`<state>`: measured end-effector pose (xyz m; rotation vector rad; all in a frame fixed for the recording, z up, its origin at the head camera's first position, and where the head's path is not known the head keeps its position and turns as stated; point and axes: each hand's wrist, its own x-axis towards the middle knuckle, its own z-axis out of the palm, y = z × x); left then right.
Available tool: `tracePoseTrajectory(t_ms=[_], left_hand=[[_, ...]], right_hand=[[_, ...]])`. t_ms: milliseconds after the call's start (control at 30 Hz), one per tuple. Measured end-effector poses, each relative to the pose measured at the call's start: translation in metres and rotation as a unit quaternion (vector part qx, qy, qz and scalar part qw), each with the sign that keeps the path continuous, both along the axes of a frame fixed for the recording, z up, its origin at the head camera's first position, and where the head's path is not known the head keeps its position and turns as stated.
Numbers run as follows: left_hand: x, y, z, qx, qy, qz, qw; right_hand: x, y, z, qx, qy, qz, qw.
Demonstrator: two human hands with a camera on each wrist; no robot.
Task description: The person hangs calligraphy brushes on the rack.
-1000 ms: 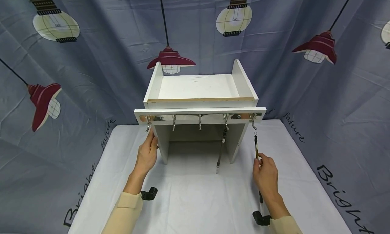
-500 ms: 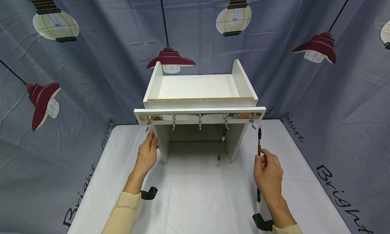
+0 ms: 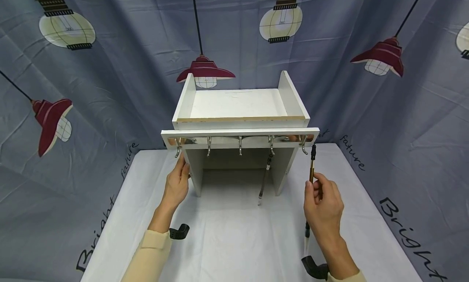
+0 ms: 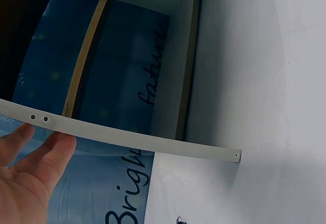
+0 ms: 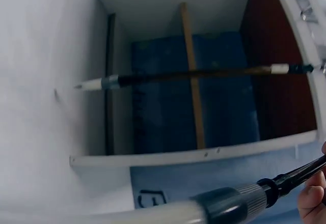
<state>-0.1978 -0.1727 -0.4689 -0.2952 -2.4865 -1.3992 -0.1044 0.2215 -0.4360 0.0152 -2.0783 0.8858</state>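
Observation:
My right hand (image 3: 324, 208) pinches a calligraphy brush (image 3: 312, 161) by its shaft. The brush stands upright, its black top close by the rightmost hook (image 3: 303, 145) and its white bristles pointing down. Close up in the right wrist view, the brush's dark ferrule (image 5: 229, 203) crosses the bottom. A second calligraphy brush (image 3: 264, 180) hangs from the fourth hook of the white shelf unit (image 3: 220, 132). At the unit's left side panel (image 3: 195, 174), my left hand (image 3: 177, 186) rests fairly straight fingers against the outer side; the left wrist view shows fingertips (image 4: 63, 141) at its edge.
Several metal hooks (image 3: 240, 146) line the front rail. Above it is an open-topped tray (image 3: 239, 104). The unit stands on a white-covered table (image 3: 227, 241) before a blue-grey curtain (image 3: 146, 41). Black wrist mounts (image 3: 179, 232) stick out beside both wrists.
My right hand has raised the brush, bringing its top from below the rightmost hook up beside it. The hanging brush swings slightly. My left hand stays in place.

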Motion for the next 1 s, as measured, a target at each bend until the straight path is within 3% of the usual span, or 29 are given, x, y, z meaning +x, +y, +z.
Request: tracePoseTrajectory(t_ms=[533,1000], left_hand=[[-0.001,-0.001,-0.001,0.007,-0.006,-0.003,1.0],[-0.002,0.0,-0.003,0.011,0.001,-0.004,0.9999]], right_hand=[[0.008,-0.026,0.016,0.017,0.059,0.038,0.997],[0.015,-0.062,0.016,0.036,0.089,0.147,0.985]])
